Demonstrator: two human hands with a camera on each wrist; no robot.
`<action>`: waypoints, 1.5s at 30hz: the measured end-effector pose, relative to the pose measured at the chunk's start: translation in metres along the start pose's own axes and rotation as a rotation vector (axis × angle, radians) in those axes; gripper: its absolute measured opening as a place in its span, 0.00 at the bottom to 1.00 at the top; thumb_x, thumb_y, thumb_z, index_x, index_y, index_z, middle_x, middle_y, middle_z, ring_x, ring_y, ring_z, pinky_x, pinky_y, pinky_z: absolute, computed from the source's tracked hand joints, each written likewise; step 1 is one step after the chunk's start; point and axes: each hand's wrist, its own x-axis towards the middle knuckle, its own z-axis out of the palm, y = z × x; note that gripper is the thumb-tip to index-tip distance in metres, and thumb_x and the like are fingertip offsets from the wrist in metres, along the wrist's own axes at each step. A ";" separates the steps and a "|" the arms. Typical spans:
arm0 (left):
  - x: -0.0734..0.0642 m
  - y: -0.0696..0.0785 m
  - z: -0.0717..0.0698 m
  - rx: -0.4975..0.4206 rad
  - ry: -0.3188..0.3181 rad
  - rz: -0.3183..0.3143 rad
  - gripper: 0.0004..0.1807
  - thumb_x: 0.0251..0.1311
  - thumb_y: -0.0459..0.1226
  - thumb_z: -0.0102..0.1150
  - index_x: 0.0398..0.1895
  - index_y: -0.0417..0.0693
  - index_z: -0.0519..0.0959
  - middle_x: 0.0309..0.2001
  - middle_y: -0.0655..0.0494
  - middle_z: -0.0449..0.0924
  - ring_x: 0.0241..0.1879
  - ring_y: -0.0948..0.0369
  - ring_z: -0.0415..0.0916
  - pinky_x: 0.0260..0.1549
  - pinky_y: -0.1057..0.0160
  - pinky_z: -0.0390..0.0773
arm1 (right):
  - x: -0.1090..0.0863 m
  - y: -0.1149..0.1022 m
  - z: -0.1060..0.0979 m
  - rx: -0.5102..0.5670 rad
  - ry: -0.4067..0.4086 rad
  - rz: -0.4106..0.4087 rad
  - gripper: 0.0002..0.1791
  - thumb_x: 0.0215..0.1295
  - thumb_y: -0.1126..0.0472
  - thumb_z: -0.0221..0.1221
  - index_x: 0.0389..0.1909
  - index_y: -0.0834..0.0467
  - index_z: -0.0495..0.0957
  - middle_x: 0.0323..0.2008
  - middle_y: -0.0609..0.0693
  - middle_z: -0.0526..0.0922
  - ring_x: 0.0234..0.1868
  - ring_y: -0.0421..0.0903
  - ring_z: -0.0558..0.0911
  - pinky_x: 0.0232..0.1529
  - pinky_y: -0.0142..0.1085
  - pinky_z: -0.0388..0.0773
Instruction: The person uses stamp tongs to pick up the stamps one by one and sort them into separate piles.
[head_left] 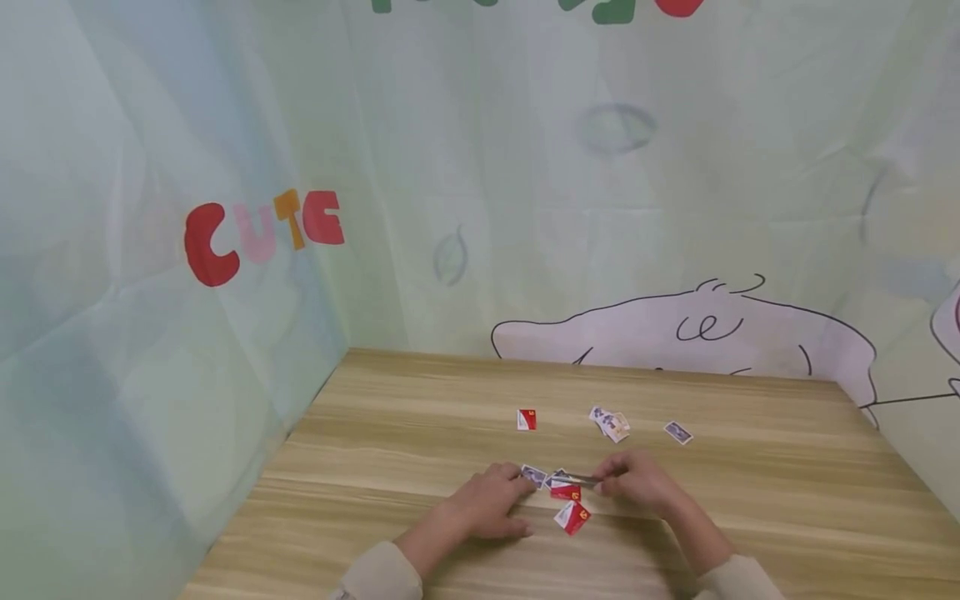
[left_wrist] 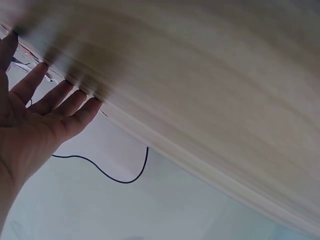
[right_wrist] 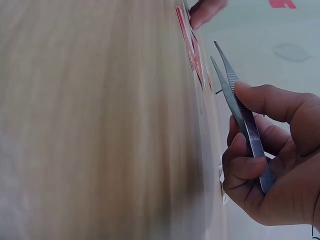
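My right hand [head_left: 637, 482] grips metal tweezers [right_wrist: 245, 120] between thumb and fingers, and the two tips stand slightly apart in the right wrist view. In the head view the tweezers reach left over a small red-and-white card [head_left: 566, 491] and a dark picture card that it partly covers. My left hand [head_left: 491, 502] rests on the table with its fingers extended, fingertips at a purple-grey picture card [head_left: 534, 475]. In the left wrist view the fingertips [left_wrist: 95, 102] meet the tabletop. Nearer the front lies another red-and-white card [head_left: 573, 517].
Farther back on the wooden table [head_left: 420, 417] lie a single red-and-white card [head_left: 527, 420], a small overlapping pile of picture cards [head_left: 611, 424] and a lone purple-grey card [head_left: 678, 432]. A printed cloth backdrop [head_left: 465, 208] closes off the back and left side.
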 end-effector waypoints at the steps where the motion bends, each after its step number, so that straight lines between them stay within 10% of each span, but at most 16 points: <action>1: 0.000 0.000 0.000 0.010 -0.002 -0.002 0.32 0.51 0.54 0.62 0.59 0.52 0.73 0.56 0.50 0.69 0.54 0.55 0.66 0.48 0.52 0.72 | 0.000 -0.001 0.001 0.003 -0.004 -0.006 0.12 0.45 0.67 0.66 0.33 0.65 0.80 0.28 0.50 0.78 0.31 0.47 0.74 0.33 0.39 0.72; 45: -0.001 0.002 0.003 0.051 -0.008 -0.020 0.37 0.48 0.59 0.61 0.62 0.54 0.71 0.57 0.51 0.69 0.53 0.54 0.66 0.44 0.50 0.73 | 0.010 -0.013 0.024 0.012 0.023 -0.030 0.05 0.50 0.72 0.60 0.29 0.65 0.81 0.26 0.50 0.78 0.30 0.46 0.74 0.33 0.38 0.72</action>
